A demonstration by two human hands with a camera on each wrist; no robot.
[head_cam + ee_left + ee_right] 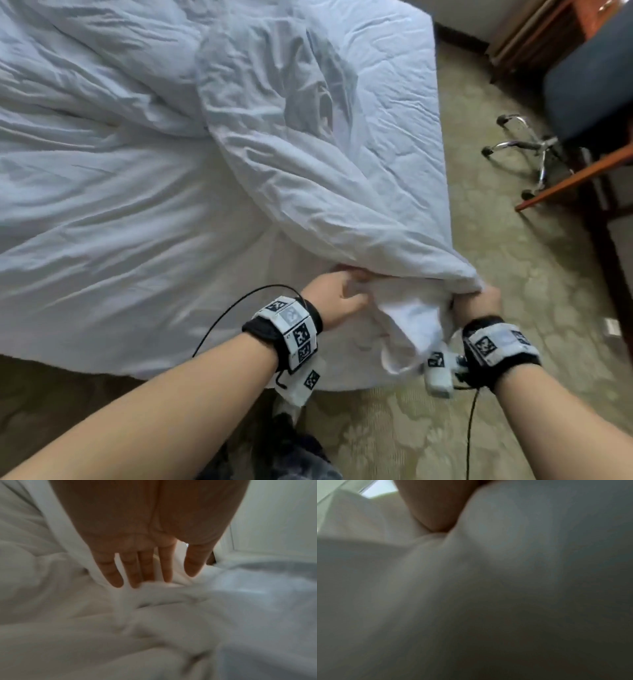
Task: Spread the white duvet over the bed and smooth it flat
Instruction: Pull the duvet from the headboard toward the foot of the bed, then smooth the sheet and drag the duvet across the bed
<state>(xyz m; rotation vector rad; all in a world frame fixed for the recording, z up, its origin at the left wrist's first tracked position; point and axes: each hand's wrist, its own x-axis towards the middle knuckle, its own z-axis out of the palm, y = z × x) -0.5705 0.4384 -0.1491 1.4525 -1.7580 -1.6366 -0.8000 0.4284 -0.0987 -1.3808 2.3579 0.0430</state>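
Note:
The white duvet [308, 171] lies crumpled on the bed [294, 253], with its near right part folded back so a strip of bare mattress shows. My right hand [474, 303] grips the bunched duvet corner at the bed's near right corner; in the right wrist view one finger [435, 513] presses into the duvet [505, 574], which fills that view. My left hand [346, 287] reaches in just left of that corner. Its fingers [150, 574] are straight and spread, their tips touching a fold of the duvet [154, 615].
Patterned carpet [496, 257] runs along the bed's right side. An office chair with a chrome wheeled base [527, 147] and a dark seat [589, 85] stands at the right, beside a wooden desk edge [575, 174]. More wooden furniture [534, 34] stands at the far right.

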